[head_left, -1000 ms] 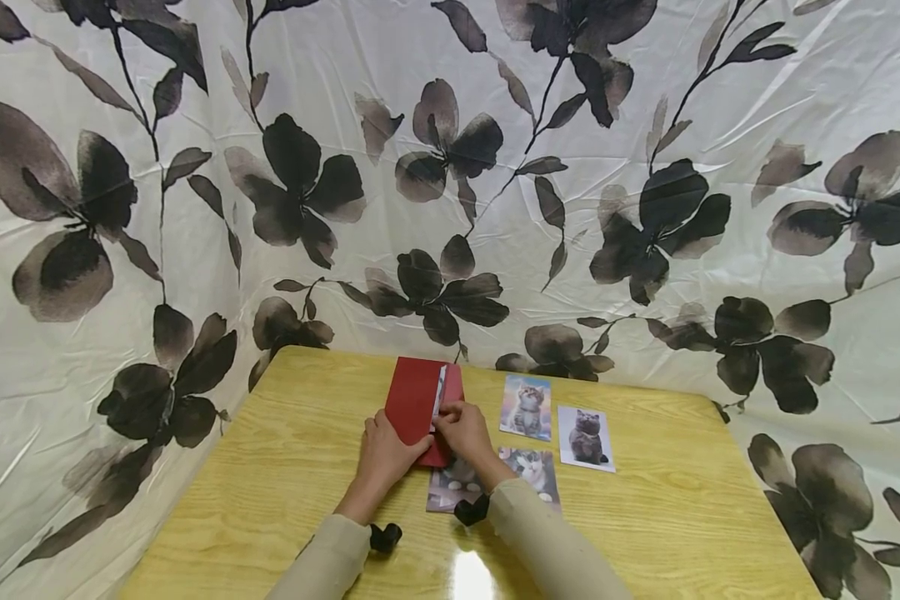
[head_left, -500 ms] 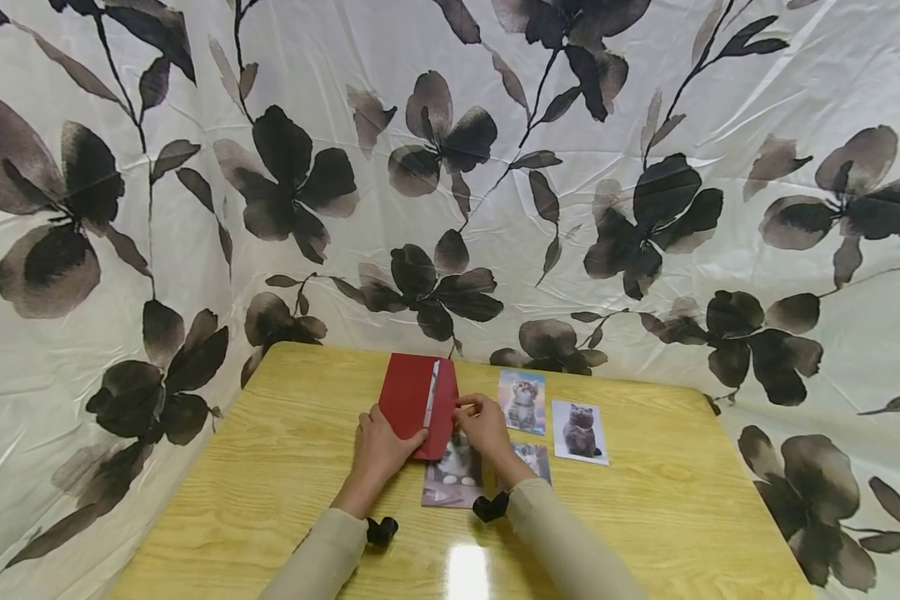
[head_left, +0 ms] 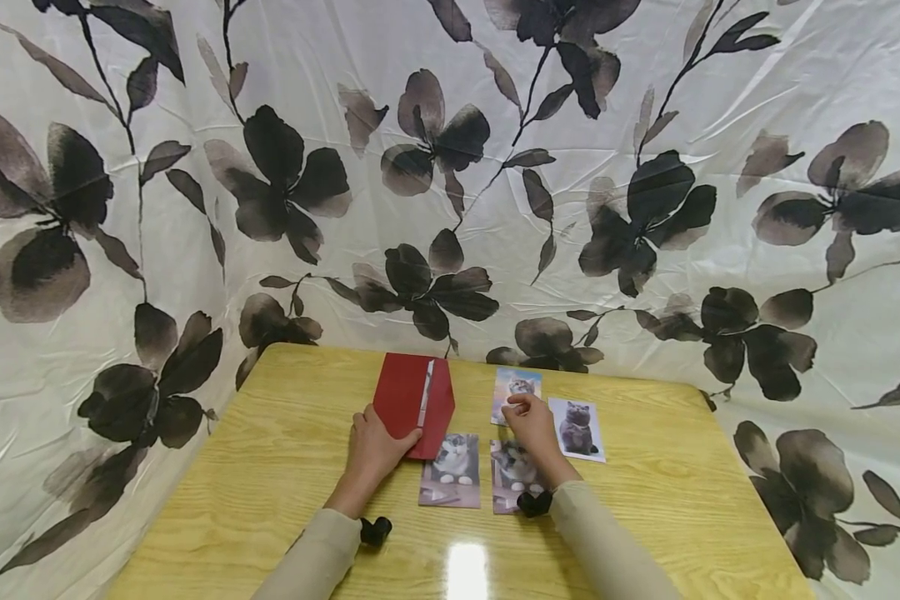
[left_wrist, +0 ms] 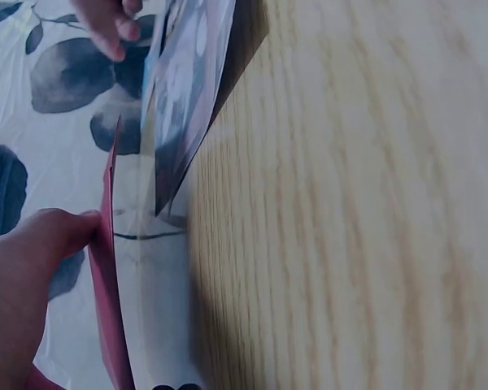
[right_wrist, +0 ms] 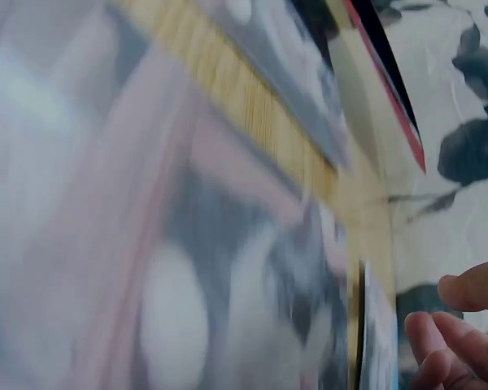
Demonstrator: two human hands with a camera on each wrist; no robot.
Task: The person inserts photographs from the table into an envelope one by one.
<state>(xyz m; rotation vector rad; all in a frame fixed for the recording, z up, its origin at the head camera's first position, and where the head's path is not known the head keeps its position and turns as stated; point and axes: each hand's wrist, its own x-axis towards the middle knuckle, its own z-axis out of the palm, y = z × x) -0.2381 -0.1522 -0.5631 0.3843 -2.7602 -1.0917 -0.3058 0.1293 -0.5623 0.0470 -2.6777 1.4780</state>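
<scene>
My left hand [head_left: 371, 454] grips the lower left edge of a red envelope [head_left: 401, 387], its thumb over the front. In the left wrist view the envelope [left_wrist: 107, 284] appears edge-on. The envelope's flap is unfolded to the right, and a pale strip of a card [head_left: 424, 396] shows at its opening. My right hand [head_left: 534, 427] hovers above the cat picture cards, its thumb and fingertips apart in the right wrist view. Under it lie a kitten card [head_left: 504, 392] with a pastel background and a grey-and-white cat card [head_left: 504, 492], both partly covered.
A similar grey-and-white cat card [head_left: 450, 483] lies just below the envelope. Further right is a dark grey cat card [head_left: 579, 432]. All rest on a yellow wooden table [head_left: 667, 475], with a flower-printed cloth [head_left: 525, 267] hanging behind its far edge.
My right hand has left the envelope's opening and flap and moved right over the cards. The flap now lies spread out, and the lower left cat card is uncovered. The left hand keeps its grip.
</scene>
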